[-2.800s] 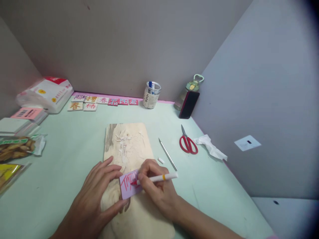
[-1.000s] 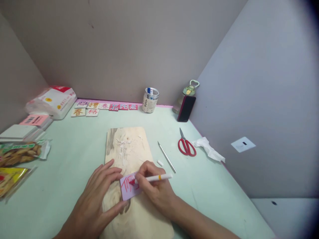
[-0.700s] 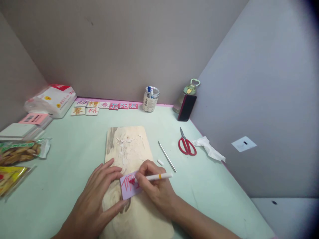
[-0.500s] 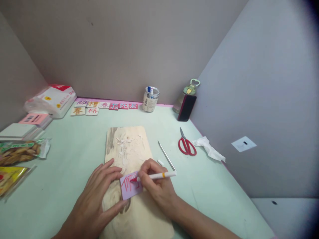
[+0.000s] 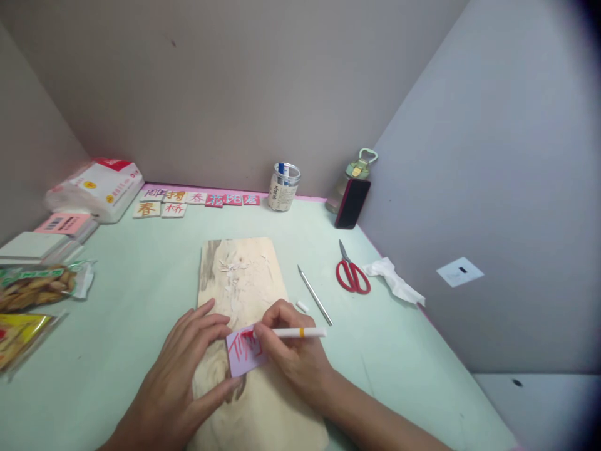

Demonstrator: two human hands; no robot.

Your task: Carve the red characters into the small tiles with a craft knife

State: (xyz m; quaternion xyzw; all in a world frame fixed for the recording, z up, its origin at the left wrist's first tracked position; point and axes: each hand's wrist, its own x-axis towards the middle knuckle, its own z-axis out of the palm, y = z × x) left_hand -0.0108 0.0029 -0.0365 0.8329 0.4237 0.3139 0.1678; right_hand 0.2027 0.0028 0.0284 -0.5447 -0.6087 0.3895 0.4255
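A small purple square (image 5: 244,358) with red strokes on it lies on a wooden board (image 5: 253,413). My left hand (image 5: 188,357) steadies it, thumb at the lower edge and fingertips at the upper left corner. In my right hand (image 5: 295,351) is a white marker pen (image 5: 300,332) with an orange band, its red tip against the upper part of the square. Pale shavings (image 5: 232,266) are scattered over the board's far half. Right of the board lie a white pen cap (image 5: 302,307) and a slim metal craft knife (image 5: 315,296).
Red-handled scissors (image 5: 352,275) and a crumpled tissue (image 5: 394,280) lie to the right. Along the back stand a jar (image 5: 283,191), a phone (image 5: 353,204) against a bottle (image 5: 339,191), and several lettered tiles (image 5: 174,210). Packets, including a snack bag (image 5: 42,288), occupy the left.
The marker has shifted slightly left and up on the square, with my right fingers. More red shows near the top of the strokes. My left hand stays put.
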